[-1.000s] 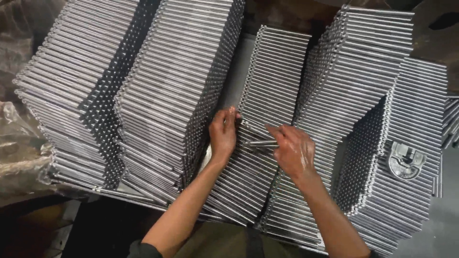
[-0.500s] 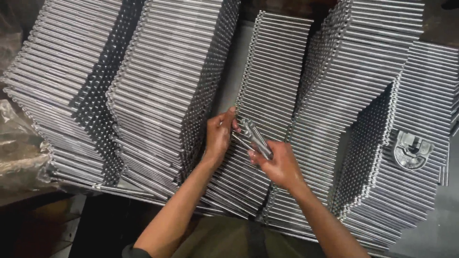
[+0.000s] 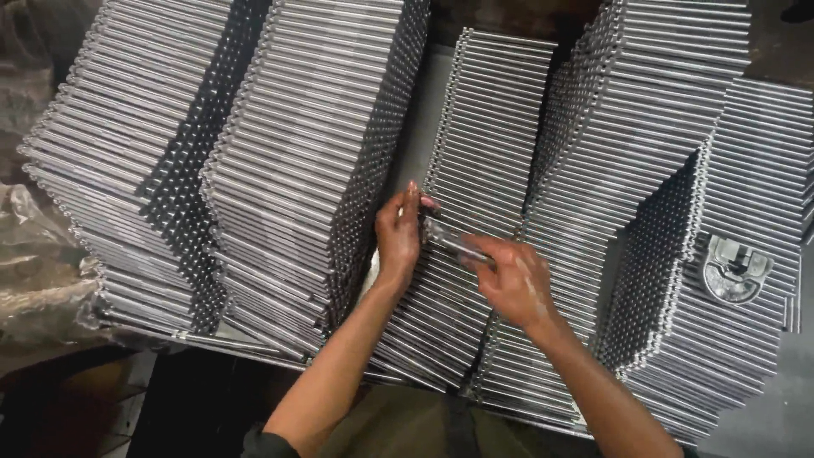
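My left hand point(image 3: 398, 235) and my right hand point(image 3: 511, 278) meet over the middle stack of ribbed metal plates point(image 3: 483, 153). Between them they hold a small elongated silver metal piece point(image 3: 454, 242): the left fingers pinch its upper end, and the right fingers grip its lower end. The piece lies just above the top plate of the middle stack. Both forearms reach up from the bottom of the view.
Tall stacks of the same ribbed metal plates stand at the left point(image 3: 127, 144), centre left point(image 3: 314, 144) and right point(image 3: 653, 136). A silver clamp-like bracket point(image 3: 736, 269) rests on the far-right stack point(image 3: 755, 212). Crumpled plastic wrap point(image 3: 38, 271) lies at the left.
The hands shifted slightly lower in the view, still joined on the small metal piece. The right hand turned the piece from flat between the hands to a slanting angle.
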